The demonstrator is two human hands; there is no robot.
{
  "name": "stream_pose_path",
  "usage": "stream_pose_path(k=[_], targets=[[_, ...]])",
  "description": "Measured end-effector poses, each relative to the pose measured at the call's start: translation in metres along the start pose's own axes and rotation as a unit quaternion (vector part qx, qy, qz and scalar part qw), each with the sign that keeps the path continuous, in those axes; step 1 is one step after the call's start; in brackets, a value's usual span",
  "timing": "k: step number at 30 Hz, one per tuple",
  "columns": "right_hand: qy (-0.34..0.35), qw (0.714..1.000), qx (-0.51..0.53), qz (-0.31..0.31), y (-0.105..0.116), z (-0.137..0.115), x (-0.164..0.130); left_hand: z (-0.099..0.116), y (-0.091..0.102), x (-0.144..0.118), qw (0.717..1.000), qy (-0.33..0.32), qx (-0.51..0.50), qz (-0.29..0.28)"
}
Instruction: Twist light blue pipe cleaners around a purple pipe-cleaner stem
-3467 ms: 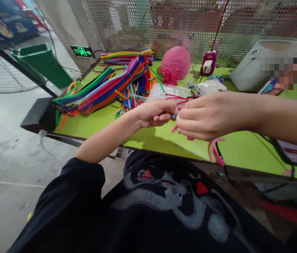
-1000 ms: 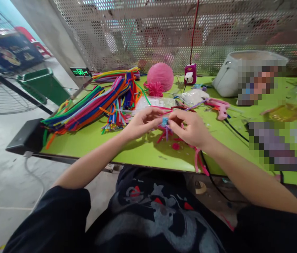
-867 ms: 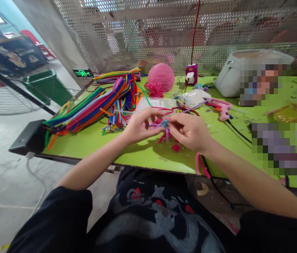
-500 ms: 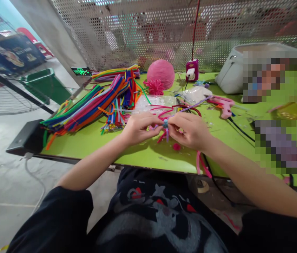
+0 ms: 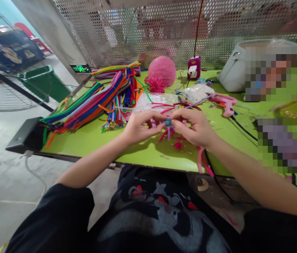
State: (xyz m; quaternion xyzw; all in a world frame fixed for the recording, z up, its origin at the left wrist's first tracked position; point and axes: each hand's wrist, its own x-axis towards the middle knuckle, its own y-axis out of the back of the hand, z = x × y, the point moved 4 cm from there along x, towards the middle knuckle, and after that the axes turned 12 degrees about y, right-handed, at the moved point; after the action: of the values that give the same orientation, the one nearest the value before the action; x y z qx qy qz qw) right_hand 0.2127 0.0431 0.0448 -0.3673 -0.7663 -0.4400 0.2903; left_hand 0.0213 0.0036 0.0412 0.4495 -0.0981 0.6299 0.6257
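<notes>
Both hands meet, fingertips pinched together, over the near edge of the table

The left hand (image 5: 138,128) comes in from the lower left on a bare forearm, palm turned inward, thumb and curled fingers closed in a pinch at its right side. The right hand (image 5: 194,127) reaches in from the lower right, back of the hand up, thumb and forefinger pinched shut facing the left. The fingertips of both nearly touch. Dark sleeves cover both upper arms.
</notes>
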Motion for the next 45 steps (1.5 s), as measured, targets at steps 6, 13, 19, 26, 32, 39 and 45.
stream_pose_path(k=[6,13,19,26,32,39,45], targets=[[-0.168,0.975,0.132,0.059,-0.009,0.009,-0.002,-0.005,-0.003,-0.002,0.993,0.1,-0.065,0.009],[-0.225,0.961,0.132,0.088,-0.014,0.005,-0.002,-0.012,-0.009,-0.002,0.956,0.257,-0.134,-0.029],[-0.243,0.964,0.088,0.066,-0.014,0.001,-0.004,-0.015,-0.016,-0.001,0.907,0.357,-0.204,-0.093],[-0.221,0.973,0.056,0.029,-0.012,0.0,-0.002,-0.015,-0.013,-0.001,0.941,0.295,-0.152,-0.061],[-0.334,0.914,0.23,0.012,-0.015,0.012,-0.003,-0.022,-0.016,-0.002,0.935,0.303,-0.167,-0.083],[-0.382,0.876,0.29,0.041,-0.014,0.036,-0.01,-0.035,-0.024,-0.002,0.879,0.403,-0.233,-0.104],[-0.296,0.947,0.111,0.049,0.0,0.049,-0.012,-0.043,-0.026,-0.008,0.841,0.467,-0.261,-0.083]])
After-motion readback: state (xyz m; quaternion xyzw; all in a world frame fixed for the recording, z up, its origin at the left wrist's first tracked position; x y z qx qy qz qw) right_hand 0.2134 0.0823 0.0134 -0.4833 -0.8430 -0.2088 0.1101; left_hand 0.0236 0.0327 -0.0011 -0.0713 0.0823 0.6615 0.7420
